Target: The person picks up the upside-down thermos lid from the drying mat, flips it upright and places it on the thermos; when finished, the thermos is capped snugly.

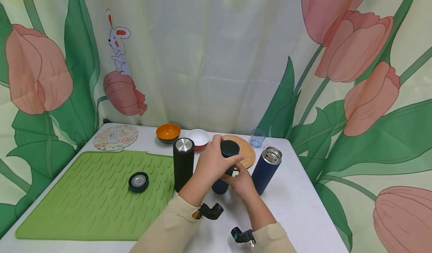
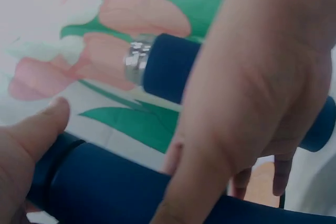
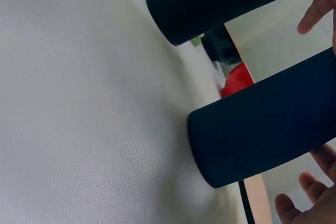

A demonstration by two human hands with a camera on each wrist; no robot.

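Left hand (image 1: 212,161) clamped round the lid (image 1: 230,148) of a capped navy bottle (image 1: 220,186); right hand (image 1: 242,182) grips its body. Base contact with the worktop (image 1: 303,211) cannot be confirmed. Bottle located between a black bottle (image 1: 183,166) and a lidless navy bottle (image 1: 266,174), narrow gaps either side. Bare white surface extends from the lidless bottle to the right edge. Green mat (image 1: 94,200) reaches near the left edge.

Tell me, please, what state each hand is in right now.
Left hand: closed, holding the lid of the capped blue bottle.
Right hand: closed around that bottle's body.
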